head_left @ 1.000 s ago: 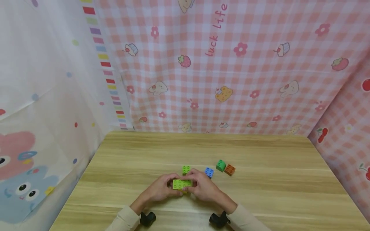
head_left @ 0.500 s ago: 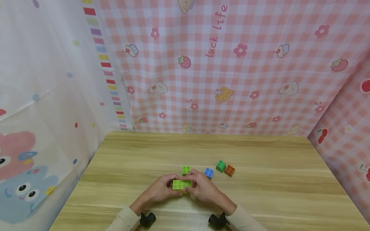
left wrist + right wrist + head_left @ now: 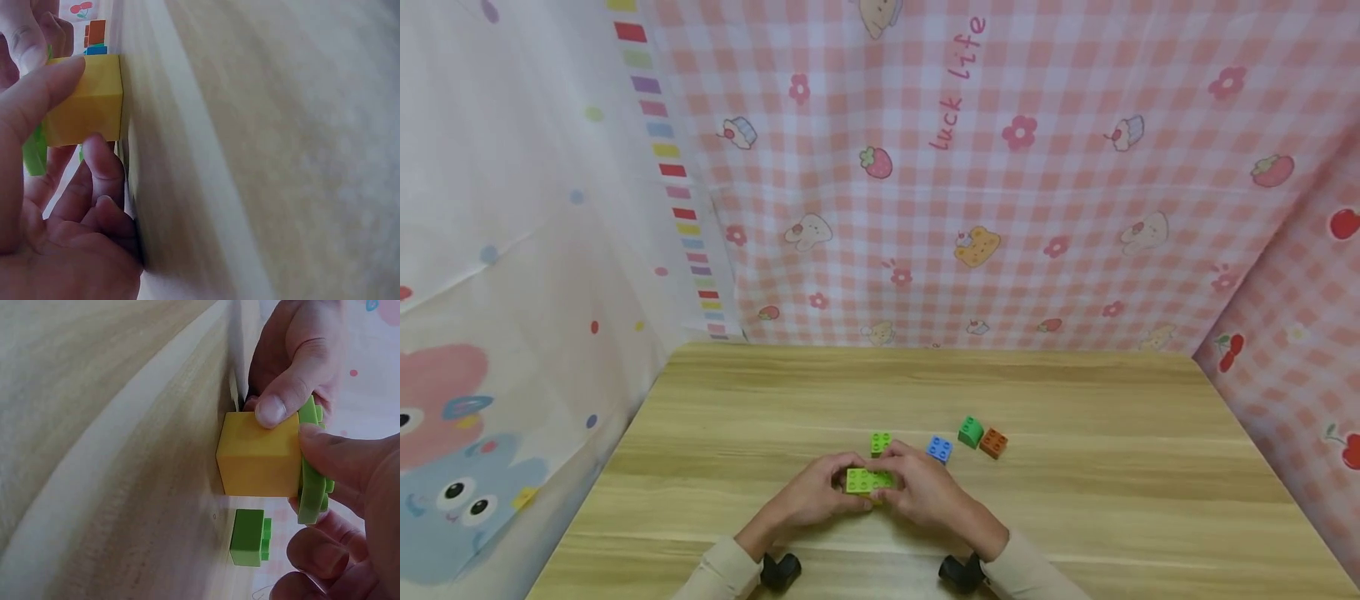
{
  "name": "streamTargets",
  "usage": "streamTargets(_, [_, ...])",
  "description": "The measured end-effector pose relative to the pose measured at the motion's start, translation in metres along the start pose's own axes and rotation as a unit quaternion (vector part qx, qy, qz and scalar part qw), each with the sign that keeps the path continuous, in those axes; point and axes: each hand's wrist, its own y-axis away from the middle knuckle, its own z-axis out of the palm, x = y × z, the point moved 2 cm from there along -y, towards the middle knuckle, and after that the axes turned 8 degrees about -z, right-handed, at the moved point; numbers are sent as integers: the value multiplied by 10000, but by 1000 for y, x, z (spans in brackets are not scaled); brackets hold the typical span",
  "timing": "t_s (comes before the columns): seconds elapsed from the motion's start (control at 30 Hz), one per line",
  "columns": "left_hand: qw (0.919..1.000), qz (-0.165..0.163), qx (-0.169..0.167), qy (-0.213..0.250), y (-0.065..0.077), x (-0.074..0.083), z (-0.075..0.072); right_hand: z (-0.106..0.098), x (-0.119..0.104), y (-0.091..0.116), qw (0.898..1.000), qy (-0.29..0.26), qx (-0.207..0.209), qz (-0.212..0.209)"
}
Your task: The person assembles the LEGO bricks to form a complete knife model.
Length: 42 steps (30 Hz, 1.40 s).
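Near the front middle of the table, both hands are on a yellow toy building block with a flat lime-green studded brick on top of it. My left hand grips the yellow block, its thumb lying along one side. The right hand pinches the lime-green brick at its right end; in the right wrist view its thumb presses near the seam with the yellow block. The block's base is at or close to the tabletop. Just behind the hands stands a small lime-green brick, partly hidden by the right fingers in the head view.
To the right of the small lime-green brick lie a blue brick, a curved green brick and a brown brick. The wooden table meets patterned cloths at the back and sides. Black devices sit at the wrists.
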Motion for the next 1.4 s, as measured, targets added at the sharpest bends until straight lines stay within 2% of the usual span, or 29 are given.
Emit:
streamTargets(0.5, [9999, 49, 17, -144, -2, -2, -3, 4, -1, 3, 9997, -8, 233, -20])
streamTargets(0.7, [9998, 132, 54, -133, -2, -1, -3, 3, -1, 4, 9991, -310, 295, 56])
streamTargets(0.8, [9999, 145, 22, -68, -2, 0, -2, 2, -1, 5, 9969, -715, 275, 165])
streamTargets(0.93, [9999, 84, 39, -57, -2, -1, -1, -1, 4, 5, 9880, -1391, 502, 456])
streamTargets(1.2, [9999, -7, 86, -81, -3, -3, 0, -4, 17, -3, 9595, -2319, 1235, 1015])
streamTargets(1.4, [9999, -9, 44, -118, -1, -1, 0, 2, 25, -6, 9365, -2922, 1398, 1342])
